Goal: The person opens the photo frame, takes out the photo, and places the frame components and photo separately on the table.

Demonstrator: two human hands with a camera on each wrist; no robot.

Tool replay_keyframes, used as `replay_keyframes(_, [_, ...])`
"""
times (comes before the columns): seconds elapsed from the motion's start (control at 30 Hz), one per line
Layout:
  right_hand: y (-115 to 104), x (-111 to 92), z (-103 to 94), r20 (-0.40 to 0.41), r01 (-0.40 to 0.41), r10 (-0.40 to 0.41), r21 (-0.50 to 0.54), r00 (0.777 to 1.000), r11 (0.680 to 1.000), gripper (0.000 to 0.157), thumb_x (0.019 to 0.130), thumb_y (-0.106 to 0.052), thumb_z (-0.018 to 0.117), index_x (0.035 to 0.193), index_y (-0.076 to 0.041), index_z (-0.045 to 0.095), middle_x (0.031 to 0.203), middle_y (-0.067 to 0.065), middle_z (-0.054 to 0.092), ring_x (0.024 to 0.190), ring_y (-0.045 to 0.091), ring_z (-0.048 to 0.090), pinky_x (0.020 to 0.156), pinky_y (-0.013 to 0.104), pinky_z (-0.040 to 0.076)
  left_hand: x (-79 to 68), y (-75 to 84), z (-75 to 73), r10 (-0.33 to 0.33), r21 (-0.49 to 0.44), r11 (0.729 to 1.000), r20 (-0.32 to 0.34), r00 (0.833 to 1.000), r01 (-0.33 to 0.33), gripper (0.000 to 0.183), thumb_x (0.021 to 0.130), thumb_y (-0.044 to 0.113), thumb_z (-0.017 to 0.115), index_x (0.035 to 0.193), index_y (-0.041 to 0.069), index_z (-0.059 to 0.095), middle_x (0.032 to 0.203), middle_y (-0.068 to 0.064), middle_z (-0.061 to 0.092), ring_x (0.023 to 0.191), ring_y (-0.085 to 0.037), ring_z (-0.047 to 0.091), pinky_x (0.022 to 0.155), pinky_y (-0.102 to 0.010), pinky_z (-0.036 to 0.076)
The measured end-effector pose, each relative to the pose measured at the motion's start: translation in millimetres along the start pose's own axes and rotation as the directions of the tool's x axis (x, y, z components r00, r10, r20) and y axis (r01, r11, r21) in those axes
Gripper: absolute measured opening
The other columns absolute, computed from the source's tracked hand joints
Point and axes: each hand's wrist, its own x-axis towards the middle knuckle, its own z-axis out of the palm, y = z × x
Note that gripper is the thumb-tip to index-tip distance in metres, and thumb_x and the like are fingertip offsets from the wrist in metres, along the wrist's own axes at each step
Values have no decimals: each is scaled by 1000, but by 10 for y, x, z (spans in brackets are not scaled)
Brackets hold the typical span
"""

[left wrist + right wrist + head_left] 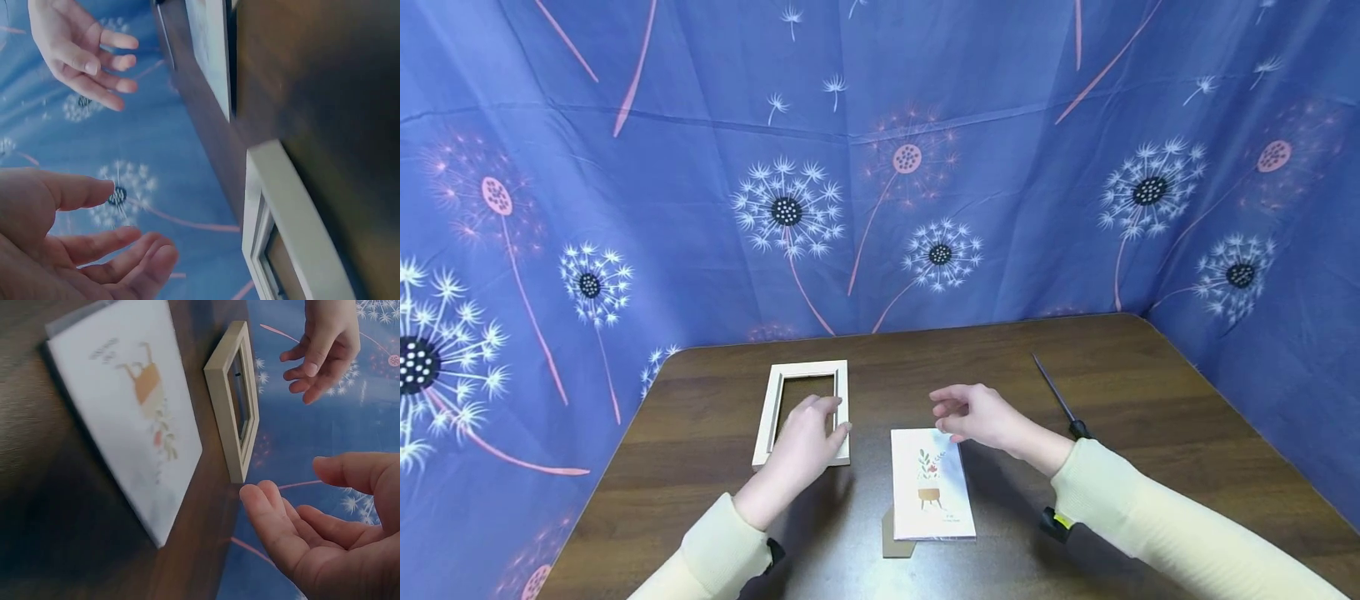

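An off-white picture frame with an open middle lies on the table at left. My left hand hovers over its near right part, fingers loosely bent around nothing. In the left wrist view, air shows between the hand and the frame. A white card printed with a plant in an orange legged pot lies right of the frame. Just above its far right corner is my right hand, empty, fingers relaxed and thumb apart. The right wrist view shows the card lying clear of the fingers.
A brown flat piece pokes out from under the card's near left corner. To the right of my right hand lies a screwdriver with a black handle, its shaft pointing away. A blue dandelion-print cloth hangs behind the wooden table.
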Motion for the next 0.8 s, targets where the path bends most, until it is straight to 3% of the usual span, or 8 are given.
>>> replay_keyframes(0.27, [115, -269, -77, -22, 4, -4, 20, 1000, 1000, 46, 85, -5, 64, 127, 7, 51, 109, 20, 63, 89, 22, 65, 71, 32, 60, -199, 152, 126, 54, -60, 997, 91, 994, -48, 35, 82, 14, 71, 112, -3, 63, 98, -14, 64, 86, -25, 64, 70, -36, 56])
replay_keyframes(0.47, [254, -441, -104, -3, 5, -5, 102, 1000, 995, 48, 86, -4, 61, 129, 11, 47, 114, 27, 59, 93, 27, 65, 73, 34, 60, -359, 191, 244, 72, -82, 995, 172, 982, -58, 36, 82, 14, 71, 113, -4, 62, 98, -13, 64, 88, -23, 63, 72, -36, 56])
replay_keyframes(0.63, [364, -541, -99, 10, -22, 21, 153, 1000, 988, 52, 86, -6, 63, 130, 13, 44, 116, 28, 58, 95, 31, 64, 74, 34, 60, -425, 169, 293, 36, -120, 993, 217, 975, -10, 41, 84, 16, 69, 117, -5, 58, 102, -14, 64, 91, -24, 63, 75, -37, 56])
replay_keyframes(0.8, [433, -612, -84, 19, -52, 49, 200, 999, 979, 54, 86, -8, 64, 131, 14, 42, 116, 30, 56, 95, 34, 64, 75, 37, 59, -462, 131, 326, -2, -214, 975, 261, 965, 61, 45, 83, 16, 69, 120, -7, 56, 103, -15, 63, 87, -25, 63, 72, -33, 55])
